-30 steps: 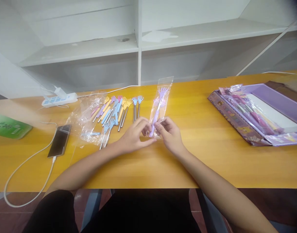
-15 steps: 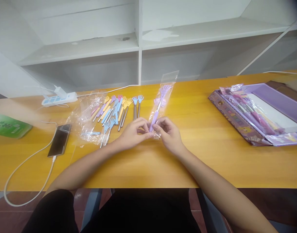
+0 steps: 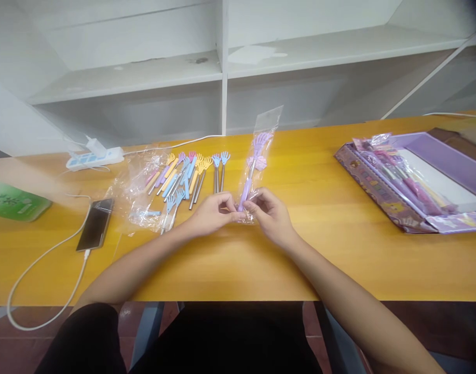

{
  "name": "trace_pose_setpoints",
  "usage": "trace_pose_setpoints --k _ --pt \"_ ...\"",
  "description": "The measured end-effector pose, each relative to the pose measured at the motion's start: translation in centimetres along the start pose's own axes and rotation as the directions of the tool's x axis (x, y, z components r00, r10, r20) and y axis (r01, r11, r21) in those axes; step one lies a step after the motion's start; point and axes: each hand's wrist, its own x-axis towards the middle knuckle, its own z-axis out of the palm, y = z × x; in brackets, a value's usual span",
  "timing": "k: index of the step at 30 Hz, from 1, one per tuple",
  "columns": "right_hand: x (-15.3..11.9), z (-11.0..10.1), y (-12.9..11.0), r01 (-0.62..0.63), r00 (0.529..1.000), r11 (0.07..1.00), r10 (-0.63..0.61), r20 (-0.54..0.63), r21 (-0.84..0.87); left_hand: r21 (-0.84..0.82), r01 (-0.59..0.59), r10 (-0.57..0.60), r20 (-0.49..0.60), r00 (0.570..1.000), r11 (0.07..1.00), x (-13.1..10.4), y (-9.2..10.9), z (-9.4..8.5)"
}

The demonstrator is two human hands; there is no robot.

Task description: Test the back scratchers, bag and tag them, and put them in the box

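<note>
A purple back scratcher (image 3: 257, 148) with a hand-shaped head and metal rod lies inside a clear plastic bag (image 3: 269, 120), its head pointing away from me. My left hand (image 3: 217, 212) pinches the bag's near end at the left of the purple handle. From the other side, my right hand (image 3: 272, 214) pinches the same end with thumb and fingers. A small purple scalloped piece (image 3: 261, 163) shows beside the rod. Left of my hands lie several loose back scratchers (image 3: 194, 179) in yellow, blue, purple and pink.
Crumpled clear bags (image 3: 124, 179) lie left of the loose scratchers. A phone (image 3: 95, 226) on a white cable, a power strip (image 3: 95, 158) and a green package (image 3: 17, 201) are farther left. At right, a purple box (image 3: 381, 189) holds bagged scratchers. White shelving (image 3: 224, 98) stands behind.
The bagged scratcher has tilted slightly more upright, its top shifting a little left. My left fingers have moved slightly; both hands remain at the bag's near end.
</note>
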Motion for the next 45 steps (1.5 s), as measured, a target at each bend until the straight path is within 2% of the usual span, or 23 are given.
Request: trace_pose_setpoints --k 7,10,12,15,18,21,25,31,38,45 --pt "0.0 -0.3 -0.2 -0.011 0.999 0.999 0.01 0.039 0.033 0.027 0.014 -0.014 -0.019 1.0 1.0 0.0 -0.3 -0.1" --pt "-0.2 -0.3 -0.2 -0.033 0.993 0.992 0.018 0.121 0.121 -0.036 0.02 -0.022 -0.055 0.998 0.999 0.1 -0.4 0.0" --pt "-0.3 -0.1 -0.1 -0.041 0.989 0.988 0.018 0.148 0.148 -0.098 -0.017 0.01 -0.075 0.997 0.995 0.3 -0.4 0.0" --pt "-0.4 0.4 0.3 -0.052 0.991 0.989 0.033 0.132 0.141 -0.157 -0.079 0.064 -0.1 0.993 0.984 0.5 -0.1 0.0" --pt "-0.4 0.6 0.4 -0.078 0.994 0.985 0.065 0.092 0.151 -0.171 -0.093 0.073 -0.12 0.99 0.981 0.7 0.1 0.0" --pt "-0.2 0.4 0.0 -0.086 0.995 0.986 0.077 0.07 0.141 -0.177 -0.079 0.059 -0.119 0.991 0.981 0.6 0.3 0.1" --pt "0.0 0.0 -0.3 -0.09 0.991 0.992 0.08 0.105 0.088 -0.127 -0.063 0.046 -0.136 0.99 0.99 0.3 0.2 0.2" --pt "-0.1 0.1 -0.3 -0.067 0.998 0.998 0.067 -0.014 0.001 -0.157 -0.029 -0.005 -0.209 0.978 0.987 0.4 -0.1 0.2" --pt "0.4 0.1 0.1 -0.149 0.989 0.981 0.145 0.043 0.127 -0.176 0.042 -0.078 -0.204 0.976 0.984 0.6 -0.5 0.1" --pt "0.7 0.0 0.9 -0.273 0.962 0.931 0.261 0.084 0.243 -0.123 0.053 -0.073 -0.169 0.983 0.991 0.5 -1.3 -0.1"
